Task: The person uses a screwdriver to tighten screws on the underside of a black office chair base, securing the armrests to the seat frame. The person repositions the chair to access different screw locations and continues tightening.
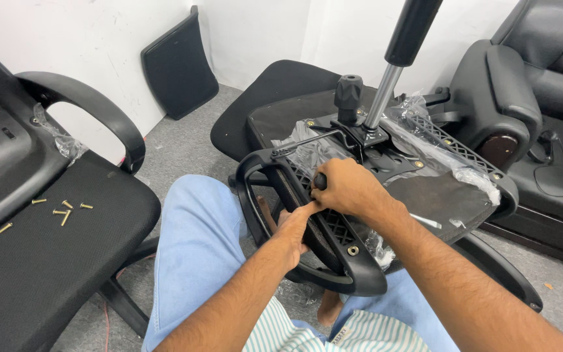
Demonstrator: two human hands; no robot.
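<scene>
- Black plastic armrest (307, 228), frame centre, is being fastened onto the upturned seat (425, 195).
- Right hand (346, 189) is clenching a tool handle (320, 180); left hand (292, 228) is steadying below, grip unclear.
- Next probably needs screws (63, 210), lying centre-left.

Glossy black plastic armrest (307, 221), shiny metal gas cylinder (381, 98), matt mesh-cloth seat (53, 241), brassy screws (65, 210).

We count six brass screws (62, 212) loose on the seat of the assembled chair (40, 254). We count one upturned chair seat (386, 176), one gas-lift cylinder (395, 62), one round knob (348, 91), two armrests (314, 228) on it, and one spare backrest panel (178, 64).
</scene>
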